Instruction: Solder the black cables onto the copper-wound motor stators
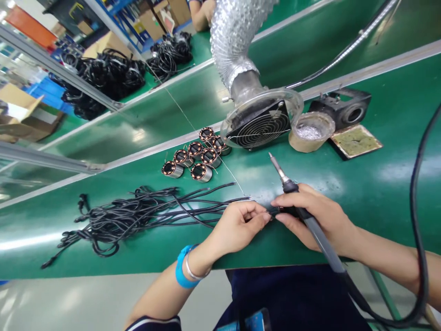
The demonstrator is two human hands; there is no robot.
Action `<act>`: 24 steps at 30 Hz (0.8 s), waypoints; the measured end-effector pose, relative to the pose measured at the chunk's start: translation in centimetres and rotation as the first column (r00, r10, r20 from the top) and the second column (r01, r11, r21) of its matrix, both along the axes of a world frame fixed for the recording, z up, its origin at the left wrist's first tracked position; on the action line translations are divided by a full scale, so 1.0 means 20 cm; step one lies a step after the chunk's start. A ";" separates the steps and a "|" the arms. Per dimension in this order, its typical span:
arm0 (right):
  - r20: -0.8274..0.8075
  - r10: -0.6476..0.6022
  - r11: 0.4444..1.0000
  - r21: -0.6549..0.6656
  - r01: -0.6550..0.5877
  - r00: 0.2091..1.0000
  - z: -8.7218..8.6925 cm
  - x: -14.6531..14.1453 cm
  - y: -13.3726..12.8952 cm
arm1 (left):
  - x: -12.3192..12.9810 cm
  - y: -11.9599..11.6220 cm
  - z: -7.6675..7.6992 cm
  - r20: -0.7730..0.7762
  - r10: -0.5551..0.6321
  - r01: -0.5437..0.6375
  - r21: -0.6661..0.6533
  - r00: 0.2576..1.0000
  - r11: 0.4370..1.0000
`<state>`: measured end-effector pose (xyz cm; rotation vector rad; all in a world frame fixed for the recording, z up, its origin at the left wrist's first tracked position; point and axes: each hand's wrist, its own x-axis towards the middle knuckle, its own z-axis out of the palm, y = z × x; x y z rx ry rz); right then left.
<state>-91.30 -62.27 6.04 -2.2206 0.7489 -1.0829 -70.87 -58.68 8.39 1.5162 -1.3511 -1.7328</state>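
Observation:
A soldering iron (319, 236) lies in my right hand (320, 216), its metal tip pointing up and away. The thumb and fingertips of that hand also meet a small dark piece near my left hand (239, 225). My left hand is closed in a pinch at the same spot; what it grips is too small to name. Left of it a bundle of black cables (127, 216) lies on the green table, the stripped ends toward my hand. Several copper-wound motor stators (200, 172) stand behind the cables. A thin strand of solder wire (234, 177) hangs down toward my hands.
A fume extractor with a round grille (262, 128) stands behind my hands. Right of it are a solder pot (310, 131), a black iron holder (344, 108) and a square sponge tray (356, 141). The iron's thick cord (415, 197) loops at right. Across the divider a person's arm (202, 16) shows.

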 end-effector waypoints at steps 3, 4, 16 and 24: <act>-0.056 0.021 0.996 0.092 -0.016 0.998 0.04 -0.01 -0.01 | -0.03 0.02 0.01 0.124 0.030 -0.005 -0.199 0.992 0.980; -0.057 0.038 0.995 0.099 -0.032 0.998 0.05 -0.01 -0.01 | -0.04 0.02 0.01 0.172 0.040 0.007 -0.264 0.984 0.964; -0.109 0.004 0.973 -0.228 -0.029 0.994 0.01 0.03 0.07 | -0.12 0.15 0.01 0.405 0.149 0.128 -0.580 0.902 0.804; -0.105 0.032 0.968 -0.243 -0.057 0.994 -0.01 -0.03 0.06 | -0.11 0.28 0.07 0.422 0.013 0.248 -0.558 0.907 0.792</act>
